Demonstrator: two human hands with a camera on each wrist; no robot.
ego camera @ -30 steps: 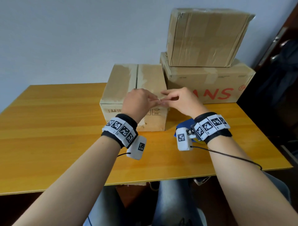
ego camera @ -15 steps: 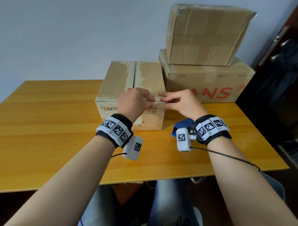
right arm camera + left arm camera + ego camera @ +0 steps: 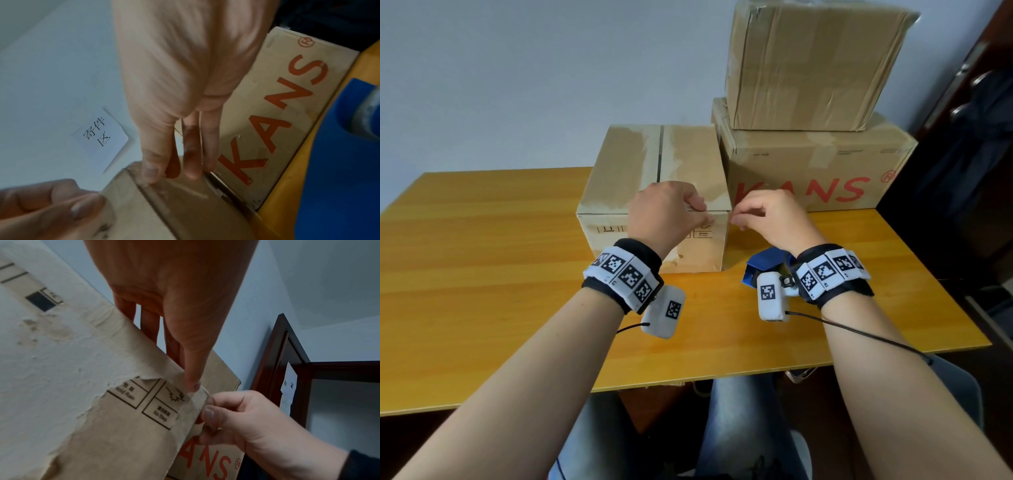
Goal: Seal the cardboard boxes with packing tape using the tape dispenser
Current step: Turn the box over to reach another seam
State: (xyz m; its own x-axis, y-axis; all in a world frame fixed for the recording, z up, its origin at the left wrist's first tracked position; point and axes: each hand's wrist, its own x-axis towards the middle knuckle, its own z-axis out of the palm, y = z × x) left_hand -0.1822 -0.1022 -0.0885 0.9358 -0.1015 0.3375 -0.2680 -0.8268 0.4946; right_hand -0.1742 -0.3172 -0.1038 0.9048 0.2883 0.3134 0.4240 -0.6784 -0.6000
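Note:
A small cardboard box (image 3: 654, 164) stands mid-table, its top seam running away from me. My left hand (image 3: 703, 212) pinches the box's near top edge by the right corner, fingers on top and thumb (image 3: 193, 384) pressing clear tape (image 3: 198, 396) onto the front face. My right hand (image 3: 738, 219) hovers just off that corner and pinches the free end of the tape (image 3: 185, 186) between thumb and fingertips. The blue tape dispenser (image 3: 763, 263) lies on the table under my right wrist, with neither hand on it.
Right of the small box stands a larger box with red KANS lettering (image 3: 808, 164), and another taped box (image 3: 808, 68) is stacked on it. The yellow wooden table (image 3: 482, 274) stretches bare to the left. A dark door frame (image 3: 962, 137) borders the right side.
The hands met fingertip to fingertip above the box's front right corner. Now they are apart: the left sits on the box's edge and the right has shifted right, past the corner.

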